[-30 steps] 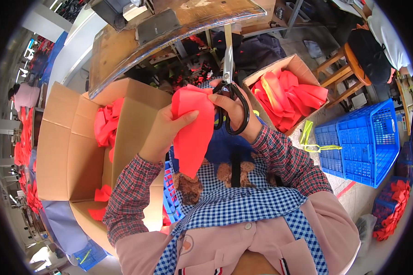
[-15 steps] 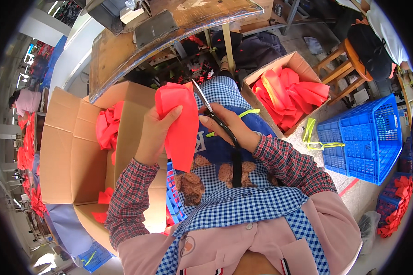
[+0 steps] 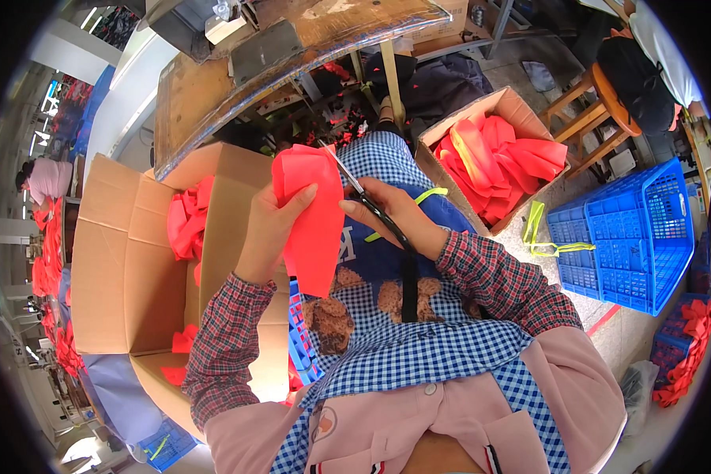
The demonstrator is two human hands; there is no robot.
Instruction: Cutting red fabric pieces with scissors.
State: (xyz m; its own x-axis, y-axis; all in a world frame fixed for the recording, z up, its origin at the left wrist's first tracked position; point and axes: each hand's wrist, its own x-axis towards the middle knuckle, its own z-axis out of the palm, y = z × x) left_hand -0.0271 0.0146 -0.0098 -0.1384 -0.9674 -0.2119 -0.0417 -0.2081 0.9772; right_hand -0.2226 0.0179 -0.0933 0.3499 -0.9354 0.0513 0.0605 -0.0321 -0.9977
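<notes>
The left hand (image 3: 272, 229) pinches 1 red fabric piece (image 3: 312, 213); the right hand (image 3: 399, 217) grips 1 pair of black-handled scissors (image 3: 367, 201). 2 brown cardboard boxes, left (image 3: 126, 261) and far right (image 3: 458, 130), hold red fabric; 1 blue plastic crate (image 3: 632, 229) stands right

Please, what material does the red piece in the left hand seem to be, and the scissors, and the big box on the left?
Red piece: probably thin fabric, matte; it hangs limp with soft folds. Scissors: blades look like shiny metal, handles dark, perhaps plastic. Big box: brown corrugated cardboard, dull, with creased open flaps.
</notes>
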